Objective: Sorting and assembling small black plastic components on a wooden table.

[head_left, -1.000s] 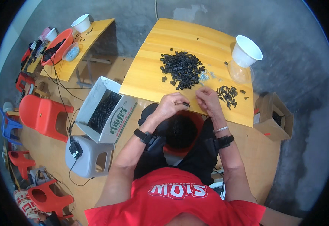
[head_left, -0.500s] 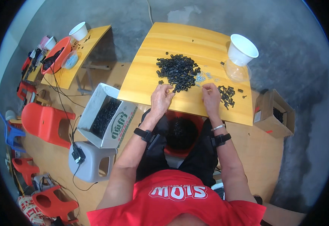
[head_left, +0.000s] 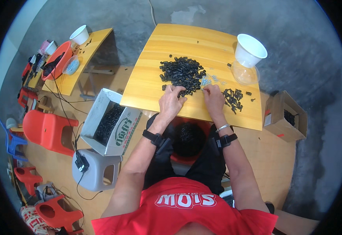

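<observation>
Left hand (head_left: 170,102) has reached the near edge of the black parts pile (head_left: 182,72) on the desk (head_left: 139,94); right hand (head_left: 214,100) has edged toward the silver pieces (head_left: 206,81). Fingers (head_left: 177,89) curl partly closed; I can't tell what they hold. Crowding could make me grab 2.

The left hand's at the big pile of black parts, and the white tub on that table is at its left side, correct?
Not the side: the head view shows the white tub at the table's right side. The left hand is indeed at the big pile of black parts.
</observation>
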